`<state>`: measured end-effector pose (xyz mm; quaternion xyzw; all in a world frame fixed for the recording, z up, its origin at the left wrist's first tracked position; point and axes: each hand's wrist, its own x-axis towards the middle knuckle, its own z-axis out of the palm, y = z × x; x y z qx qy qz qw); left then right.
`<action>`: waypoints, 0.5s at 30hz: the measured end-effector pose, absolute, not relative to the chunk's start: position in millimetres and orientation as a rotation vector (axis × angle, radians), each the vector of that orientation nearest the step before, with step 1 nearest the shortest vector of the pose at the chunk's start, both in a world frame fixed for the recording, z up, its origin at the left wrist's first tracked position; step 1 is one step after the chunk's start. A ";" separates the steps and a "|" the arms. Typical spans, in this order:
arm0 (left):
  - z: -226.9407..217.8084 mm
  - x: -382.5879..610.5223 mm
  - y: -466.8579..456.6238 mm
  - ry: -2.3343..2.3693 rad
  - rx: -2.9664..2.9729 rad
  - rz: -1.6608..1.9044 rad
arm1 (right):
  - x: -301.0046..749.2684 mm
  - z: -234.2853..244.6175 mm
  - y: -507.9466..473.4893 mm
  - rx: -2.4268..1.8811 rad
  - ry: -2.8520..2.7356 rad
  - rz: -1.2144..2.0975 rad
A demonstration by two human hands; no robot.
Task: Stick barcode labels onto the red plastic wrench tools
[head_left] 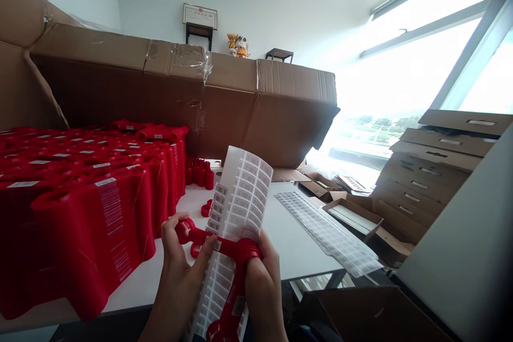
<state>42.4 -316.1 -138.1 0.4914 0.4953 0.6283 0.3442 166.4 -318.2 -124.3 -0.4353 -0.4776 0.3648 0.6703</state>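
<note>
Two hands of mine show in the head view, raised just off the near edge of the white counter (296,248). My left hand (180,275) pinches the left arm of a red plastic piece (229,247), the thumb pressing beside a small white label (218,246). My right hand (264,278) is wrapped round the same piece at its bend, thumb in front. Right behind the piece stands a curled label sheet (248,192); how my hidden fingers hold it, I can't tell.

To my left, tall stacks of red pieces (134,203) bear white labels, and a few smaller red parts (200,173) stand on the far side. Flat label sheets (324,224) lie along the counter's right side. Folded cardboard (236,112) leans across the far side, and brown boxes (425,181) are piled on the right by the window (401,85).
</note>
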 end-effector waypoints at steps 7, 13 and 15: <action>-134.1 40.2 -322.4 1.188 1.222 1.744 | 177.3 -125.0 -318.5 -1.035 -0.967 1.007; -128.1 27.4 -329.6 1.151 1.175 1.661 | 186.3 -128.4 -305.4 -1.020 -0.879 1.245; -129.3 20.2 -330.6 1.108 1.144 1.578 | 187.0 -129.7 -301.9 -1.008 -0.844 1.291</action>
